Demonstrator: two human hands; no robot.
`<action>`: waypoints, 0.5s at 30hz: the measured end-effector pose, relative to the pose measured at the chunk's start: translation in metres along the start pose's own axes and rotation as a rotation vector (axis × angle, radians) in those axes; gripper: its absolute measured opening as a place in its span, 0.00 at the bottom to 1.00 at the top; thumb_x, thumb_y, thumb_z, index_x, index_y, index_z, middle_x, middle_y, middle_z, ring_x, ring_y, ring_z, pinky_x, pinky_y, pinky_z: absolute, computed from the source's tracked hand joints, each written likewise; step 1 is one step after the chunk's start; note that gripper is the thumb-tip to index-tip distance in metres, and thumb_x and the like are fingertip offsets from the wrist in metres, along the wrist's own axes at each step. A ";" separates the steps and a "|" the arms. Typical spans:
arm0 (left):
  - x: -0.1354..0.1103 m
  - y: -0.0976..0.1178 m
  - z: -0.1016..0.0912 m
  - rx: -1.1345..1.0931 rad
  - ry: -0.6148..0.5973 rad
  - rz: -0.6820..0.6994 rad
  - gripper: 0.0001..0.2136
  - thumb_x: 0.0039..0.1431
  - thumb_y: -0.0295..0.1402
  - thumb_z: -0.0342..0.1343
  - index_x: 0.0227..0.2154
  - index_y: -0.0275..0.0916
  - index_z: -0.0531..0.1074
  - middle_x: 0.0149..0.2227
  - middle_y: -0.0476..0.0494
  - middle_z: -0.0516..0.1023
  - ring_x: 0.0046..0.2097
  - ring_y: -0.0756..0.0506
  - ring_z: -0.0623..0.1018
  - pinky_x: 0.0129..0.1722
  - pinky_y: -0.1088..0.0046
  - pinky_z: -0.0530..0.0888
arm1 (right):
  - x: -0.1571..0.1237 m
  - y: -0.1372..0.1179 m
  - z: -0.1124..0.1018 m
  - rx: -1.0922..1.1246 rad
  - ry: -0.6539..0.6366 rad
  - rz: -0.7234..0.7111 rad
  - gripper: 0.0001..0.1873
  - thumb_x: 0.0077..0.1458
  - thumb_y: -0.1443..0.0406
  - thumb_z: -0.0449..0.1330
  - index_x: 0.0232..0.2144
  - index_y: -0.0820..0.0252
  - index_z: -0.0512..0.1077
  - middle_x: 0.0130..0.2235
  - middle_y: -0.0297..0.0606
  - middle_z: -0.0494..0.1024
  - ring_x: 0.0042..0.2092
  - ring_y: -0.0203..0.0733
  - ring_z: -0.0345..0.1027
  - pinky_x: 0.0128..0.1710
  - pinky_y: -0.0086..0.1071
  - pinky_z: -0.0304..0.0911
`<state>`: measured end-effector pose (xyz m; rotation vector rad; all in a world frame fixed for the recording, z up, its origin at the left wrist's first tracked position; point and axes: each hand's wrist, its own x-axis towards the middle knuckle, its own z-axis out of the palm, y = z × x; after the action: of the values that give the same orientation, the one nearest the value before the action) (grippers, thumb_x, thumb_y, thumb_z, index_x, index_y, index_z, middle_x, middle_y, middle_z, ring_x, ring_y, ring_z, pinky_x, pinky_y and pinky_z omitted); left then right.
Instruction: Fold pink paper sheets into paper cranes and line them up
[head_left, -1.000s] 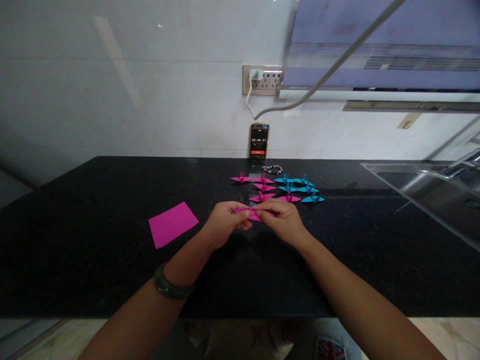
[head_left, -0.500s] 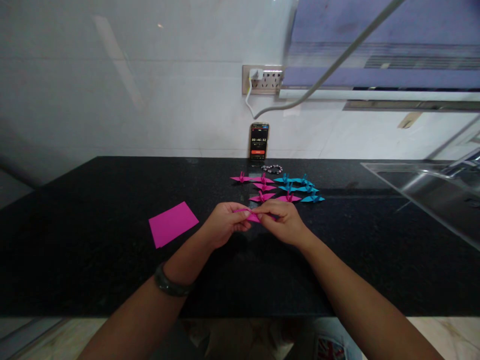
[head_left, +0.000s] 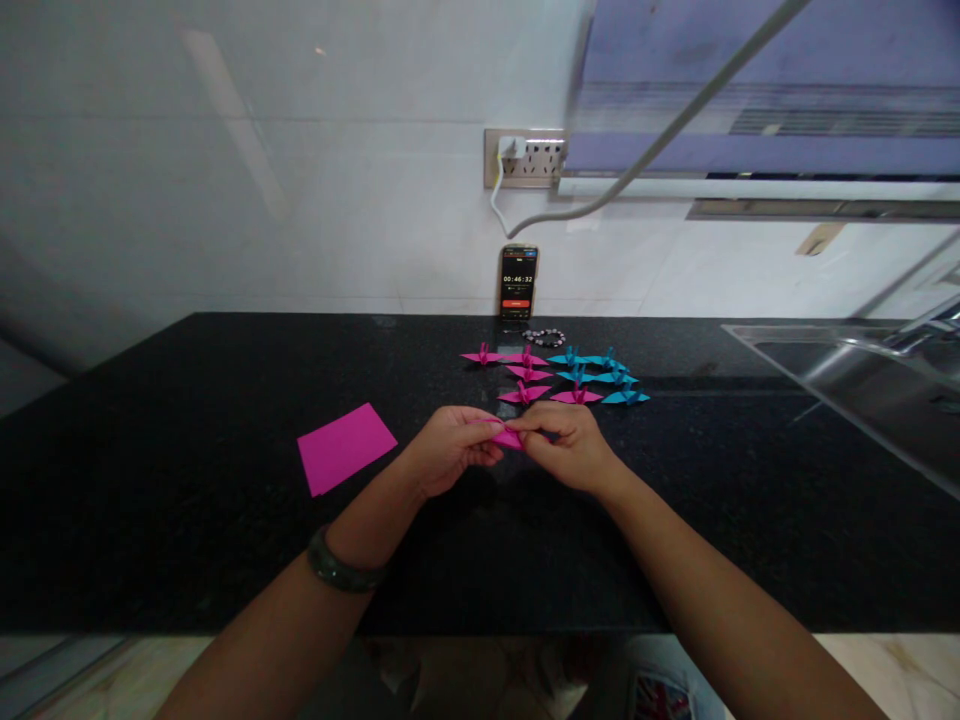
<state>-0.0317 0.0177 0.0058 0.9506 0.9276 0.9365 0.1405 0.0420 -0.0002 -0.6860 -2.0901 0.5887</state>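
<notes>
Between my two hands is a small piece of folded pink origami paper (head_left: pixel 510 439), partly hidden by the fingers. My left hand (head_left: pixel 454 445) pinches its left end between thumb and fingers. The thumb and forefinger of my right hand (head_left: pixel 562 438) grip the other end. Just beyond the hands stand several pink paper cranes (head_left: pixel 528 374), with several blue paper cranes (head_left: pixel 577 375) to their right. Left of my left hand lies a small stack of pink paper sheets (head_left: pixel 346 448).
Against the tiled wall leans a phone (head_left: pixel 519 282) showing a timer, with a beaded bracelet (head_left: pixel 545 338) before it. A metal sink (head_left: pixel 795 362) is set into the black counter (head_left: pixel 187 540) at right. A plug and cable hang from the wall socket (head_left: pixel 536 160).
The fingers of both hands have shifted very slightly on the folded pink paper, which sits a touch lower. The cranes and the sheets have stayed in place.
</notes>
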 end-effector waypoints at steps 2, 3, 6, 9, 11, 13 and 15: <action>0.001 -0.001 0.000 0.003 -0.003 0.005 0.08 0.47 0.33 0.57 0.25 0.30 0.72 0.21 0.46 0.73 0.21 0.55 0.71 0.22 0.81 0.68 | -0.001 0.001 0.000 -0.001 0.001 -0.005 0.13 0.45 0.71 0.53 0.31 0.56 0.75 0.26 0.35 0.75 0.27 0.34 0.66 0.29 0.29 0.61; 0.001 -0.002 0.000 0.011 0.004 0.009 0.10 0.47 0.35 0.57 0.24 0.30 0.72 0.20 0.46 0.73 0.21 0.55 0.71 0.22 0.81 0.68 | -0.001 0.002 0.001 -0.004 -0.001 -0.009 0.13 0.45 0.71 0.53 0.31 0.57 0.75 0.26 0.35 0.75 0.28 0.34 0.66 0.29 0.29 0.61; 0.003 -0.006 0.000 0.057 0.061 0.017 0.11 0.46 0.37 0.57 0.24 0.31 0.71 0.19 0.47 0.72 0.20 0.56 0.70 0.20 0.82 0.67 | -0.002 0.003 0.001 -0.016 -0.016 -0.019 0.12 0.45 0.71 0.53 0.30 0.58 0.75 0.26 0.36 0.74 0.27 0.34 0.65 0.29 0.29 0.60; 0.005 -0.009 0.000 0.082 0.103 0.024 0.10 0.45 0.36 0.59 0.24 0.31 0.71 0.19 0.48 0.72 0.20 0.55 0.70 0.20 0.82 0.67 | -0.001 0.001 0.002 0.003 -0.019 0.003 0.12 0.45 0.72 0.53 0.30 0.61 0.75 0.26 0.37 0.73 0.27 0.34 0.65 0.28 0.28 0.59; 0.005 -0.009 0.000 0.089 0.117 0.047 0.10 0.45 0.35 0.59 0.24 0.31 0.70 0.19 0.48 0.72 0.20 0.55 0.71 0.20 0.81 0.68 | 0.000 0.000 0.003 0.047 -0.008 0.066 0.11 0.47 0.71 0.53 0.30 0.62 0.75 0.26 0.38 0.74 0.28 0.34 0.65 0.29 0.28 0.60; 0.005 -0.008 0.000 0.103 0.138 0.085 0.09 0.45 0.34 0.58 0.24 0.31 0.70 0.19 0.48 0.72 0.20 0.55 0.71 0.20 0.81 0.68 | 0.000 0.000 0.005 0.103 0.011 0.161 0.09 0.49 0.68 0.54 0.30 0.63 0.74 0.27 0.37 0.74 0.28 0.34 0.66 0.28 0.28 0.60; 0.005 -0.008 0.001 0.135 0.159 0.131 0.09 0.45 0.34 0.58 0.25 0.31 0.70 0.20 0.48 0.72 0.21 0.54 0.71 0.21 0.81 0.68 | 0.000 0.000 0.008 0.149 0.021 0.246 0.09 0.49 0.65 0.55 0.29 0.62 0.73 0.27 0.37 0.75 0.28 0.34 0.66 0.28 0.28 0.60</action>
<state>-0.0277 0.0194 -0.0024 1.0726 1.0839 1.0827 0.1340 0.0411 -0.0042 -0.8651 -1.9334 0.8610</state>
